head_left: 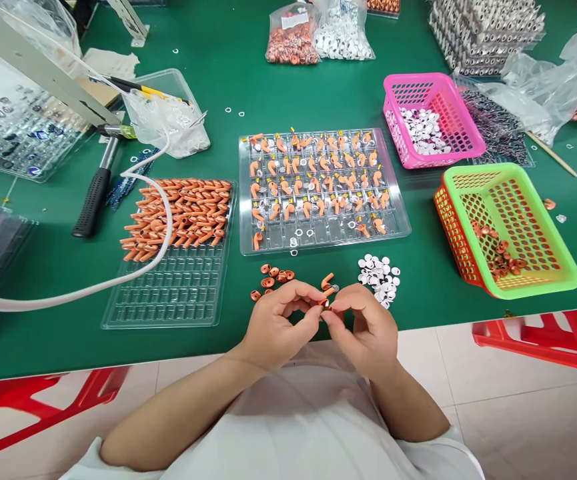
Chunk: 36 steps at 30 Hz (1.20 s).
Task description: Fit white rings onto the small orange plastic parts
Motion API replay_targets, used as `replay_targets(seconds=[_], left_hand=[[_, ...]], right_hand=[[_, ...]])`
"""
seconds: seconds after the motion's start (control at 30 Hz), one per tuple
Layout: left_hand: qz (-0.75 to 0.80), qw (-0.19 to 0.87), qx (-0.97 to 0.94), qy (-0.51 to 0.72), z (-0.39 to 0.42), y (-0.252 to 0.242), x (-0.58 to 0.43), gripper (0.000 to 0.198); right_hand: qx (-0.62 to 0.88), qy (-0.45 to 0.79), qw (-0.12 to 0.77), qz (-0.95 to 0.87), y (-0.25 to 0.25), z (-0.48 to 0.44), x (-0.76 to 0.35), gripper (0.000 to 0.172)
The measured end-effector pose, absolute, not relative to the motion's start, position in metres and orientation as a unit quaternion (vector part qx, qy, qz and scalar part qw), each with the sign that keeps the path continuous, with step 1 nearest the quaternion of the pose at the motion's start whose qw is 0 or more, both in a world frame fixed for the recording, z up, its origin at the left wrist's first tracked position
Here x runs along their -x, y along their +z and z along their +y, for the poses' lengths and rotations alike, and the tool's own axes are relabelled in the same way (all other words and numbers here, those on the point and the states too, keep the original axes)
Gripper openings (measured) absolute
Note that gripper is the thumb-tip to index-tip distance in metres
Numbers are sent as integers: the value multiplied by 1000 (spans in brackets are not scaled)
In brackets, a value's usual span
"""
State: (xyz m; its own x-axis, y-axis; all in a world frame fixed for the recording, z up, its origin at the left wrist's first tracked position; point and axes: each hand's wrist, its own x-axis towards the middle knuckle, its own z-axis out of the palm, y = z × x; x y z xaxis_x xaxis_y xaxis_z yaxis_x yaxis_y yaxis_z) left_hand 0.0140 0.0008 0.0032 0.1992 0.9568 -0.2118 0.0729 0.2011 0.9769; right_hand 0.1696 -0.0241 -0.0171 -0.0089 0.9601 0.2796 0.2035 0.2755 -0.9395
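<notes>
My left hand (288, 320) and my right hand (364, 327) meet at the table's front edge, both closed in a pinch. Between their fingertips is a small copper-coloured cap (324, 303) with a bright spot, partly hidden by the fingers. Just beyond lie curved orange pieces (327, 281). Loose copper-coloured caps (267, 282) are scattered left of them, and a pile of white discs (379, 277) lies to the right. Behind, a clear compartment tray (288, 237) holds curved orange pieces in rows, with several white rings near its front edge.
At left, a second clear tray (163, 293) holds rows of orange pieces under a white cable (167, 220); a hammer (95, 193) lies beyond. At right stand a pink basket (433, 83) with white discs and a green basket (543, 220) with copper-coloured caps.
</notes>
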Motion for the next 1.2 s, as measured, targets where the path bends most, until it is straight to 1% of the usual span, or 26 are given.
replay_targets(seconds=[0.1,0.37,0.63,0.97,1.2], left_hand=[[507,594,-497,379,1,5,-14,7],[486,621,-485,378,3,4,-13,7],[484,619,-490,377,2,4,-12,9],[495,622,-481,369,2,5,-12,11],[488,623,-492,362,2,6,-12,10]], right_hand=[[469,412,519,-583,-21,-25,-175,18],[473,419,490,-601,-24,-22,-182,20],[502,398,494,-588,-23,-24,-175,10],[503,416,513,-558,-26,-28,-170,7],[504,444,503,-544,-27,-29,-168,7]])
